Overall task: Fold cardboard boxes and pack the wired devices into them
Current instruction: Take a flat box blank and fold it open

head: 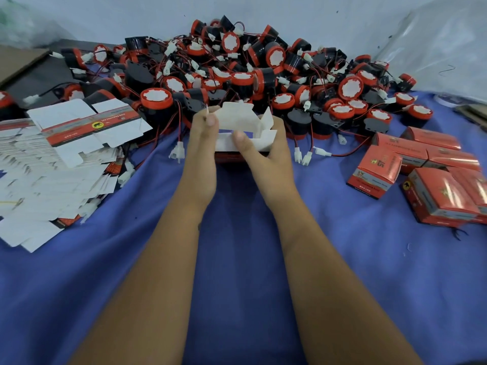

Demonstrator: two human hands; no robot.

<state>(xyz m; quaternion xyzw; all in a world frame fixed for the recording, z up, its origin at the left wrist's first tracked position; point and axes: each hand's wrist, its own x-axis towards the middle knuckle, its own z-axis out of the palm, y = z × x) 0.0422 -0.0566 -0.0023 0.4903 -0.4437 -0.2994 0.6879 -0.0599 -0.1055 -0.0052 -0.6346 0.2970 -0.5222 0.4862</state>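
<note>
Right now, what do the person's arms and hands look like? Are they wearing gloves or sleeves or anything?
No gloves and no sleeves: both forearms are bare right up to the bottom edge of the picture. The left hand and the right hand are bare too, with short, plain nails. No rings, watch or bracelets show. There is one small dark mark on the left forearm, too tiny to make out.
</note>
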